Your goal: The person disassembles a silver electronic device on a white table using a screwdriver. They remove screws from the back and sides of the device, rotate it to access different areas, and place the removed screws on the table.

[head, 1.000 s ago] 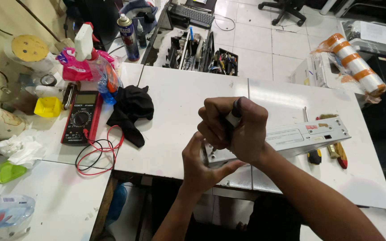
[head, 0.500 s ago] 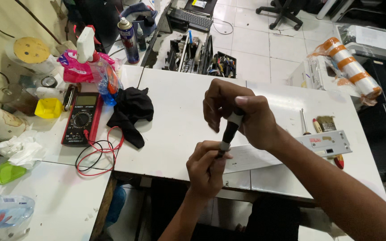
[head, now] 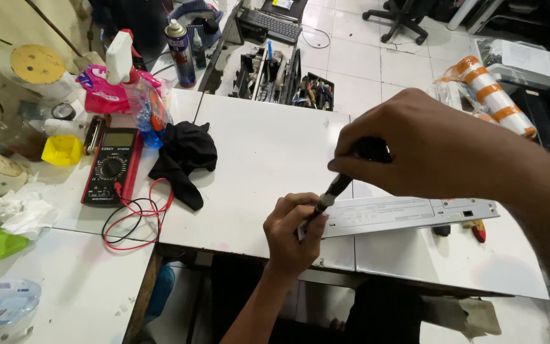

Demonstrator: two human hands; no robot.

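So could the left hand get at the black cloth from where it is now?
Probably yes: the left hand steadies the end of the grey metal strip, and only bare white tabletop separates it from the black cloth.

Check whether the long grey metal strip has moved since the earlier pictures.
Yes. The grey metal strip was held up in the hands beside the black cloth a second ago; now it lies flat on the white table, steadied by the left hand.

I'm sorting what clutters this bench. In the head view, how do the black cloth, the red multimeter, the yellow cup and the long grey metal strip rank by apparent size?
1. Long grey metal strip, the longest.
2. Black cloth and red multimeter: they look alike in extent, so I won't rank them.
3. Yellow cup, clearly smallest.
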